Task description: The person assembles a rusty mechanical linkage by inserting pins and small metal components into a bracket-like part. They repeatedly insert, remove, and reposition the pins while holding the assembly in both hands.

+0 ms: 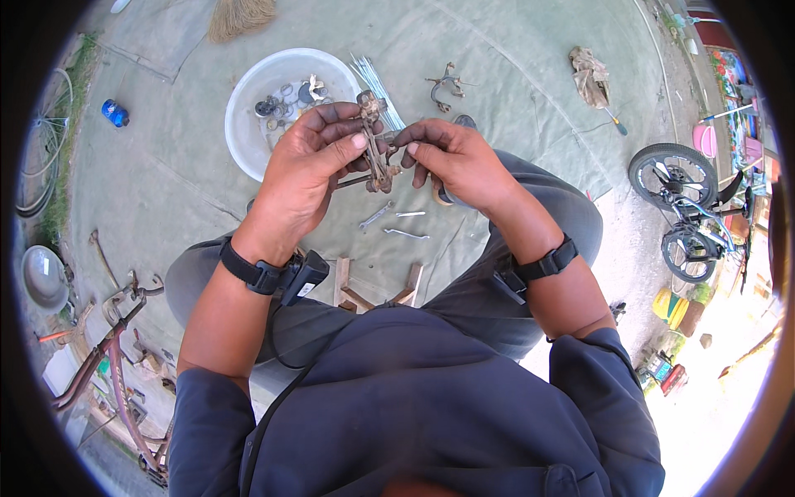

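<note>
My left hand (310, 161) is closed around a rusty, jointed metal part (377, 153), seemingly a bicycle brake caliper, holding it upright above the ground cloth. At its right side, my right hand (447, 157) has thumb and fingers pinched together against the part; what lies between the fingertips is too small to make out. Behind my left hand stands a pale round basin (248, 91) with metal rings and small parts in it. A similar rusty caliper (447, 85) lies beyond my right hand. Below the hands are a wrench (377, 217) and smaller tools (407, 234).
Thin metal spokes (377, 87) lie beside the basin. A wooden stand (356, 296) sits between my knees. Farther out are a blue can (115, 113), a straw broom (240, 18), a crumpled cloth (590, 76), a bicycle (691, 207) at right and a rusty frame (116, 364) at left.
</note>
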A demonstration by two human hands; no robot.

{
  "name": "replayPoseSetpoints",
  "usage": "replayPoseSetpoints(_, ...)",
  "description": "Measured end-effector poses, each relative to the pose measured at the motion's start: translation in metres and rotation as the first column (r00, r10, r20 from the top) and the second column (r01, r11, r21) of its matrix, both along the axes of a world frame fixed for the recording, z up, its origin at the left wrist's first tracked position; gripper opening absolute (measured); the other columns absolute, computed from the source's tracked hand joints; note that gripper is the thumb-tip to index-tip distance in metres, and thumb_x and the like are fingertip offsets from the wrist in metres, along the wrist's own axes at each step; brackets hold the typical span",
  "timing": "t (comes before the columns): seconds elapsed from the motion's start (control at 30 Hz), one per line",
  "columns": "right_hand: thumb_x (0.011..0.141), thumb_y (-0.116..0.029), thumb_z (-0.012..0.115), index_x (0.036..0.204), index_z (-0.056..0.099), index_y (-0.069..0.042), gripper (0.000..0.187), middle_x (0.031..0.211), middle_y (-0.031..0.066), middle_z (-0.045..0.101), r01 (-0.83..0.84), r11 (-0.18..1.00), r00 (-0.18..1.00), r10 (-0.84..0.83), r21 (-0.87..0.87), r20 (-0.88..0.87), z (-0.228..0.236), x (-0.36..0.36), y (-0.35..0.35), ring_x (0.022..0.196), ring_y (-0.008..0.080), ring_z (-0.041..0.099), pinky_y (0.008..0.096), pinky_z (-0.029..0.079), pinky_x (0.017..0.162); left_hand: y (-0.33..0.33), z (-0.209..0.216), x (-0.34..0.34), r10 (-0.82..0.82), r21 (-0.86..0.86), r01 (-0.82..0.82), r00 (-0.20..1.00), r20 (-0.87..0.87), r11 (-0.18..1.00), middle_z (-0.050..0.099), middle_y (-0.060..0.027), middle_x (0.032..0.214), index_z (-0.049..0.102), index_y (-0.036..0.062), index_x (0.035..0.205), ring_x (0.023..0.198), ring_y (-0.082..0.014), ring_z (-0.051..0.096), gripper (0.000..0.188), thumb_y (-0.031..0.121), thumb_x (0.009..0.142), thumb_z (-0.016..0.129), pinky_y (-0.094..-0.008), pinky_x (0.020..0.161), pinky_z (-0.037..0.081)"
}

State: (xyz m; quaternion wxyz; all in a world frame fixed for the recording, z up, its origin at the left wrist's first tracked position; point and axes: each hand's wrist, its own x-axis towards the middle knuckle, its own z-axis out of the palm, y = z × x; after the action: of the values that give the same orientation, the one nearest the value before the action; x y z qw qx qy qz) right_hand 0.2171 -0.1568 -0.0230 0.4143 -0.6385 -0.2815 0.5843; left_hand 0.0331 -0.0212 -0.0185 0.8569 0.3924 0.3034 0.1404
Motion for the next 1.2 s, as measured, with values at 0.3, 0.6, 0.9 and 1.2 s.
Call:
replayPoseSetpoints(0.3, 0.095, -0.009, 0.055, 0.114, 0.068, 0.000, 0.025, 0.093, 0.0047, 0.066, -0.071, 0.996, 0.997, 0.073, 0.052, -0.030, -0.001, -0.002, 0.007, 0.071, 0.0105, 0.063, 0.0262, 0.051, 0.065, 0.000, -0.003, 0.001, 0.013, -0.005, -0.014, 0.999, -0.030, 1.000, 0.063, -0.0141, 0.124, 0.049, 0.0011, 0.134, 0.109, -0.0244, 0.065, 0.042, 0.009, 0.096, 0.065, -0.0420, 0.088, 0.056)
replayPoseSetpoints(0.6, 0.087, -0.008, 0.054, 0.114, 0.069, 0.000, 0.032, 0.093, 0.0064, 0.069, -0.100, 0.993, 0.989, 0.106, 0.061, -0.102, -0.009, -0.005, 0.007, 0.072, 0.0117, 0.062, 0.0278, 0.053, 0.065, -0.001, 0.000, 0.002, 0.003, 0.000, -0.003, 0.998, -0.055, 1.000, 0.064, -0.0146, 0.124, 0.048, 0.0011, 0.134, 0.108, -0.0243, 0.066, 0.041, 0.009, 0.097, 0.063, -0.0407, 0.089, 0.055)
replayPoseSetpoints(0.9, 0.087, -0.018, 0.059, 0.115, 0.069, 0.000, 0.034, 0.089, 0.0055, 0.067, -0.116, 0.989, 0.989, 0.124, 0.092, -0.084, -0.015, -0.006, 0.003, 0.071, 0.0122, 0.062, 0.0279, 0.051, 0.064, -0.001, 0.002, 0.003, 0.001, -0.019, -0.002, 0.999, -0.052, 1.000, 0.064, -0.0162, 0.122, 0.047, -0.0033, 0.132, 0.107, -0.0251, 0.068, 0.039, 0.005, 0.097, 0.062, -0.0395, 0.088, 0.057)
replayPoseSetpoints(1.2, 0.091, -0.032, 0.071, 0.113, 0.069, 0.002, 0.041, 0.084, 0.0075, 0.067, -0.145, 0.980, 0.987, 0.154, 0.139, -0.055, -0.021, -0.009, 0.004, 0.070, 0.0128, 0.062, 0.0293, 0.052, 0.063, -0.002, -0.002, 0.003, -0.011, -0.022, 0.010, 0.998, -0.060, 1.000, 0.066, -0.0139, 0.119, 0.054, 0.0032, 0.127, 0.102, -0.0225, 0.068, 0.033, 0.011, 0.096, 0.064, -0.0371, 0.084, 0.056)
